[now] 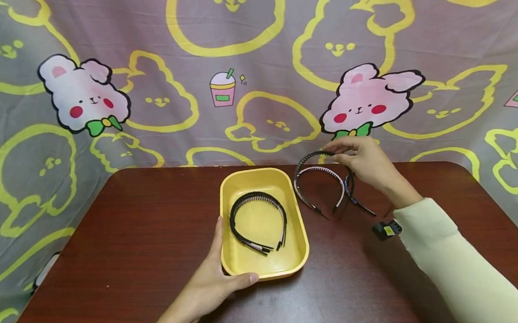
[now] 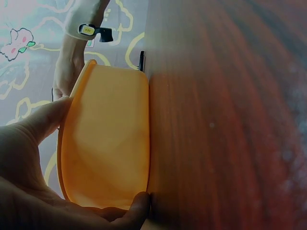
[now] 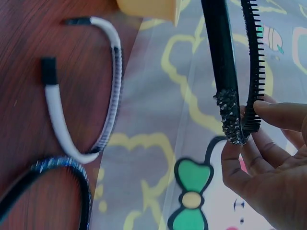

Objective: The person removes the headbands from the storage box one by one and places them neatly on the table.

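Note:
My left hand grips the near left corner of a yellow plastic tub, thumb over the front rim and fingers along the left side. Inside the tub lie several dark and pale headbands, stacked together. To the right of the tub, my right hand pinches a black headband with sparkling stones and comb teeth, raised above the table. Below it on the table lie a white headband with black tips and a black headband with blue stones.
The dark red-brown wooden table backs onto a hanging cloth printed with cartoon rabbits. A small black device with a yellow label sits at the right wrist, by the pale sleeve.

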`<state>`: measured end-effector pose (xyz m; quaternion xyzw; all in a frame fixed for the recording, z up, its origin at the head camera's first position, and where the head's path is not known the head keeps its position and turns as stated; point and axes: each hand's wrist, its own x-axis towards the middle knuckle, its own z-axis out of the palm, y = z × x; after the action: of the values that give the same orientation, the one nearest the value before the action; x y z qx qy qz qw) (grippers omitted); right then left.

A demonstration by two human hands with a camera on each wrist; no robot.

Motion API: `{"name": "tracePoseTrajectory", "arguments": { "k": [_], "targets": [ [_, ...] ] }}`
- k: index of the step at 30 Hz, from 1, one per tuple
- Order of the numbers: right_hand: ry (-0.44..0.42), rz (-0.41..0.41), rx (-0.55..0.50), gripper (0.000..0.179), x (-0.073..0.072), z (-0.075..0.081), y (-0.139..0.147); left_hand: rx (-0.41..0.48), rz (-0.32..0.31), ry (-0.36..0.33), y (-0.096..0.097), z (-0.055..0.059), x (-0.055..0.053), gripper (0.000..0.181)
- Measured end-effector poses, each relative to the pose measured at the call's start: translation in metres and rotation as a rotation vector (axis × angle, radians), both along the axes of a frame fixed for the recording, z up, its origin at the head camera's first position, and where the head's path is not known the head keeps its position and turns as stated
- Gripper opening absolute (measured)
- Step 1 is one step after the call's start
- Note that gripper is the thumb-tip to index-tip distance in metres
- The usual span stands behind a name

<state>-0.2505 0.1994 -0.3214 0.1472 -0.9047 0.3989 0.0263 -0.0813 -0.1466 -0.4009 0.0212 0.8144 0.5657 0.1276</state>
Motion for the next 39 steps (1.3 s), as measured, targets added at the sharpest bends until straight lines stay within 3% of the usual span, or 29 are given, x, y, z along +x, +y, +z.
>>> {"name": "tracePoseTrajectory", "arguments": {
  "k": [9,25,39],
  "targets": [
    [-0.007,-0.056,0.029,0.029,0.003,-0.006,0.038,-0.012,0.002,-0.004,0.000,0.000,0.000,0.139],
    [0.007,-0.182,0.144,0.028,0.002,-0.033,0.111,-0.031,0.005,-0.006,0.000,0.001,0.000,0.140],
    [-0.095,-0.254,0.214,0.032,0.000,-0.050,0.154,-0.004,-0.001,-0.001,0.000,-0.001,-0.002,0.139]
  ]
}}
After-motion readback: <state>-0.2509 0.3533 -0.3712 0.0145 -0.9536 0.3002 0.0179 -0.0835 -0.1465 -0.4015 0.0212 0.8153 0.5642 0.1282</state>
